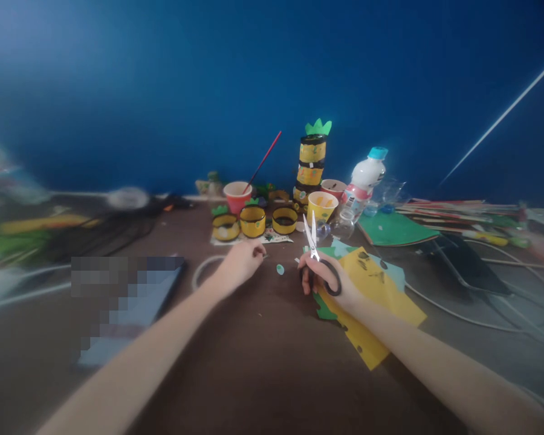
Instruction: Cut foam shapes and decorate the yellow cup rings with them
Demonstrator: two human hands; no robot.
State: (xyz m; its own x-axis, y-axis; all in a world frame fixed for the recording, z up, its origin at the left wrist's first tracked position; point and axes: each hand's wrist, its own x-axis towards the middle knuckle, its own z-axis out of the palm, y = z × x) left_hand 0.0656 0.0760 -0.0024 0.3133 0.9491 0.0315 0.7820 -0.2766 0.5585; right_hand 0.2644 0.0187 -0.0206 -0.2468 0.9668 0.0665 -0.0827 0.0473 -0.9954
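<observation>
While the right hand point(325, 277) grips black-handled scissors point(314, 249), tips upward and slightly apart, the left hand point(243, 261) sits across from it, fingers curled; whether they pinch anything cannot be told. Between the hands: one small pale disc point(280, 269). Under the right forearm point(417, 347): yellow sheet point(383, 296). Ahead: three yellow rings point(252, 225), banded tower point(310, 175), yellow cup point(321, 203), blue-capped bottle point(361, 180). Farther right: green board point(396, 228). Brown tabletop point(263, 368) runs between right and left forearm point(167, 338); blue wall point(208, 78) bounds the far side.

Dim light, blue wall point(217, 78) paler at upper left, blurred stretched edges
</observation>
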